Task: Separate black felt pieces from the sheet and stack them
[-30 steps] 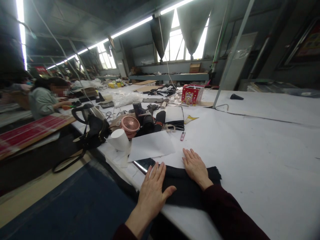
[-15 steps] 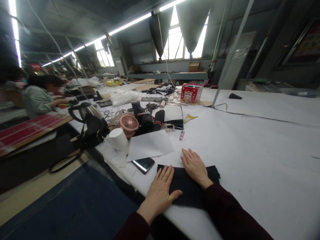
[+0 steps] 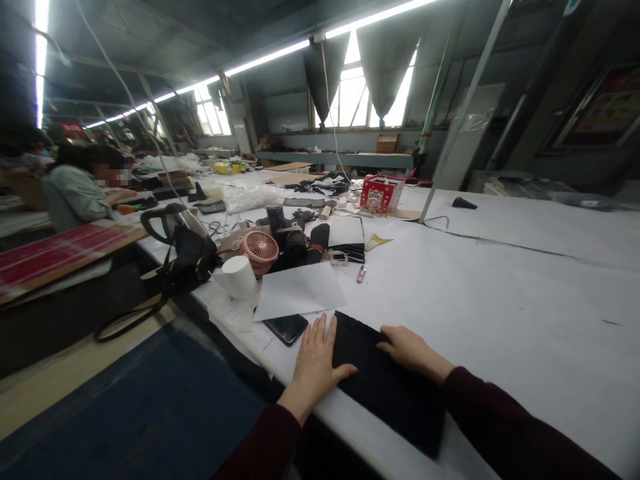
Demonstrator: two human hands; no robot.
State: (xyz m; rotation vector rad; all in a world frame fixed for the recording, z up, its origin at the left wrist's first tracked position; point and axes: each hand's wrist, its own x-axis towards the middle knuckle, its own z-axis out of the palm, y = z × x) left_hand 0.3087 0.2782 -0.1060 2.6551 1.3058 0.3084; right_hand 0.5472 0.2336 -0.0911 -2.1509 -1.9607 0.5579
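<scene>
A black cloth piece [image 3: 385,383] lies slanted along the near edge of the white table, its lower right corner reaching toward me. My left hand [image 3: 316,367] rests flat at its left end, fingers spread and pointing away, the thumb on top of the cloth. At the cloth's far edge, my right hand [image 3: 413,350] has its thumb over the fabric and its index finger along the border, pinching that edge. Its other fingers are hidden. Just beyond my left fingertips is a dark phone [image 3: 287,329], partly under a white paper sheet [image 3: 300,290].
A white roll [image 3: 238,278], a pink fan [image 3: 260,250] and a black bag [image 3: 187,260] stand to the left. Behind lie a stack of black-edged pieces [image 3: 347,237], a pink snipper [image 3: 361,273] and a red box [image 3: 381,195]. A co-worker [image 3: 77,187] sits far left.
My right hand has moved from lying flat on the cloth to its far right edge. The cloth now lies turned and spreads farther toward me. My left hand stays spread, slightly farther left.
</scene>
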